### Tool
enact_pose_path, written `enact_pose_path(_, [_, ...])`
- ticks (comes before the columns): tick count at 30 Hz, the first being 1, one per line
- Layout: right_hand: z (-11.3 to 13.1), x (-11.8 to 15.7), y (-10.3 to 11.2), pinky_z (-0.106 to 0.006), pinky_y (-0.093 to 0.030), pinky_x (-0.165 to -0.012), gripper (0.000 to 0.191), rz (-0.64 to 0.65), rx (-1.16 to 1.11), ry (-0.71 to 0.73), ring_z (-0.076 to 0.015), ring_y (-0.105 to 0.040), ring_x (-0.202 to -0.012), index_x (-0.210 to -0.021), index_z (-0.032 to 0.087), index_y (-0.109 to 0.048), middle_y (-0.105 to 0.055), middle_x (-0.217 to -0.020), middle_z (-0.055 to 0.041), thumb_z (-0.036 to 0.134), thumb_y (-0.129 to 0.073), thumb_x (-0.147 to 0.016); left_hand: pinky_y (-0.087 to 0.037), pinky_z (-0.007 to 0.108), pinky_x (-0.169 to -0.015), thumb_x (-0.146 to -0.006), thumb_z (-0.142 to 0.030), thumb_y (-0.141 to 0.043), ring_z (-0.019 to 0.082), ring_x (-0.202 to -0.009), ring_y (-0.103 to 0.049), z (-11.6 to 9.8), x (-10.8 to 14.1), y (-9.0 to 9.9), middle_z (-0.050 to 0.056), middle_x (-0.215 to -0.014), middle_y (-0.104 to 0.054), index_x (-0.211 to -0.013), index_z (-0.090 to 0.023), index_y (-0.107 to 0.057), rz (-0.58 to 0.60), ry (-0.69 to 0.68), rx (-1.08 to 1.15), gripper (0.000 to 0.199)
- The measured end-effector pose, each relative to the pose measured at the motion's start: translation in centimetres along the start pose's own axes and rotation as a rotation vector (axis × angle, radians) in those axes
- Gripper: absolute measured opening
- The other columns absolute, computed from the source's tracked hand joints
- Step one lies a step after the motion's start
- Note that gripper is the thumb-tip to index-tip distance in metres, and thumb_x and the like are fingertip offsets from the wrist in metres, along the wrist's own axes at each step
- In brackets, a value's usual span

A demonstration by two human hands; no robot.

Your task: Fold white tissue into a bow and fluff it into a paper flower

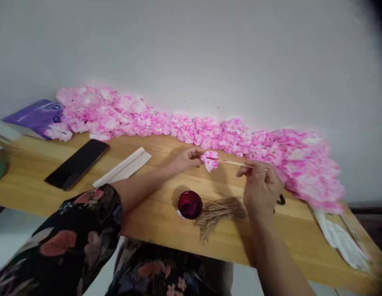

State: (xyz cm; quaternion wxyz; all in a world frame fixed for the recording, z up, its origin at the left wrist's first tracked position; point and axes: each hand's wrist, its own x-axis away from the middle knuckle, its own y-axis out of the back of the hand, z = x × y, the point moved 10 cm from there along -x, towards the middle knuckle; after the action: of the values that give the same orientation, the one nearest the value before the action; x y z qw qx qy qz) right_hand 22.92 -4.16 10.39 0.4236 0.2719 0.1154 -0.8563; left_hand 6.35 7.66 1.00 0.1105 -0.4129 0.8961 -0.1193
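- At a wooden table (154,209), you pinch a small pink-and-white flower (211,166) by its left edge, the thumb and fingers of your left hand (187,159) closed on it, just above the tabletop.
- Your right hand (259,184) grips a thin stick (234,163), its dark red tip lying across the face of the flower.
- Nearer your body, below the flower, stands a small bowl (189,204), deep red inside; just beside it lies a bundle of dry, straw-coloured strands (223,210).
- Behind your hands, a long bank of pink-and-white blossoms (181,128) runs along the pale wall (191,53).
- To your left rest a dark phone (77,163), a folded white strip (124,166) and a purple packet (36,116), the packet touching the blossoms.
- At the far right, a crumpled white sheet (342,243) lies near the table's end.
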Motion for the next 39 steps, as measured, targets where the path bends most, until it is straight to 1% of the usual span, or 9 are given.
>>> enact_pose_path(6, [-1.4,-0.5,0.5,-0.027,-0.044,-0.054,0.030,-0.040,-0.271,-0.122,-0.0118,-0.053,-0.049,-0.073,0.017,-0.062,-0.058,-0.058,0.0027,0.044,-0.061,-0.086,-0.042,0.020,-0.066,-0.065,-0.021,-0.077,0.009,-0.074,-0.058,0.2,-0.1,0.2,0.002,-0.086,-0.065,-0.093,-0.013,-0.061,-0.020,0.031,0.010,0.033])
enact_pose_path(8, [-1.6,-0.7,0.6,-0.026,-0.044,-0.053,0.031,-0.050,-0.299,-0.137,-0.0116,-0.053,-0.049,-0.072,0.017,-0.061,-0.057,-0.056,0.0026,0.045,-0.062,-0.085,-0.043,0.021,-0.068,-0.067,-0.019,-0.075,0.010,-0.076,-0.059,0.1,0.1,0.3,0.003,-0.088,-0.065,-0.096,-0.013,-0.061,-0.031,0.026,0.015,0.033])
enact_pose_path(11, [-1.5,-0.6,0.7,-0.026,-0.044,-0.053,0.032,-0.058,-0.270,-0.135,-0.0114,-0.054,-0.050,-0.072,0.017,-0.062,-0.057,-0.058,0.0023,0.047,-0.063,-0.084,-0.044,0.022,-0.068,-0.067,-0.018,-0.074,0.010,-0.075,-0.059,0.0,0.2,0.3,0.003,-0.088,-0.066,-0.099,-0.013,-0.061,-0.035,0.026,0.022,0.034])
enact_pose_path(14, [-1.2,-0.4,0.4,-0.027,-0.044,-0.053,0.032,-0.046,-0.202,-0.121,-0.0115,-0.054,-0.051,-0.072,0.017,-0.062,-0.058,-0.060,0.0020,0.047,-0.062,-0.084,-0.043,0.022,-0.066,-0.066,-0.018,-0.075,0.009,-0.074,-0.059,-0.1,0.2,0.2,0.003,-0.086,-0.066,-0.096,-0.013,-0.062,-0.021,0.021,0.024,0.033])
enact_pose_path(18, [-0.8,-0.4,0.3,-0.028,-0.043,-0.055,0.030,-0.032,-0.105,-0.107,-0.0124,-0.053,-0.051,-0.074,0.017,-0.064,-0.059,-0.058,0.0013,0.045,-0.062,-0.085,-0.044,0.022,-0.065,-0.066,-0.019,-0.075,0.009,-0.073,-0.058,-0.3,0.2,0.2,0.003,-0.086,-0.065,-0.094,-0.013,-0.062,-0.026,0.008,0.033,0.032])
enact_pose_path(23, [-1.4,-0.6,0.7,-0.026,-0.043,-0.052,0.034,-0.067,-0.229,-0.138,-0.0115,-0.053,-0.049,-0.071,0.017,-0.061,-0.056,-0.057,0.0028,0.049,-0.062,-0.083,-0.045,0.023,-0.065,-0.066,-0.019,-0.075,0.010,-0.072,-0.058,0.1,0.1,0.7,0.002,-0.083,-0.064,-0.099,-0.012,-0.060,-0.062,0.017,0.031,0.037])
enact_pose_path(28, [-1.7,-0.6,0.8,-0.025,-0.043,-0.055,0.030,-0.063,-0.147,-0.148,-0.0105,-0.052,-0.052,-0.074,0.017,-0.063,-0.058,-0.058,0.0024,0.045,-0.063,-0.084,-0.044,0.023,-0.065,-0.062,-0.022,-0.079,0.011,-0.073,-0.059,0.5,-0.1,1.0,0.002,-0.086,-0.066,-0.100,-0.013,-0.061,-0.083,0.023,0.045,0.042])
enact_pose_path(33, [-1.5,-0.5,0.5,-0.026,-0.042,-0.054,0.031,-0.043,-0.231,-0.157,-0.0111,-0.051,-0.050,-0.072,0.018,-0.062,-0.056,-0.055,0.0029,0.046,-0.061,-0.085,-0.043,0.023,-0.067,-0.063,-0.024,-0.079,0.011,-0.075,-0.059,0.2,0.1,0.9,0.003,-0.089,-0.066,-0.099,-0.014,-0.063,-0.076,0.022,0.029,0.041])
enact_pose_path(39, [-1.0,-0.2,0.2,-0.028,-0.043,-0.059,0.031,0.046,0.000,-0.077,-0.0135,-0.055,-0.055,-0.075,0.018,-0.065,-0.058,-0.058,0.0019,0.045,-0.056,-0.088,-0.043,0.022,-0.068,-0.060,-0.025,-0.081,0.011,-0.077,-0.059,-0.2,0.3,0.7,0.004,-0.092,-0.067,-0.096,-0.014,-0.064,-0.079,0.029,0.027,0.041])
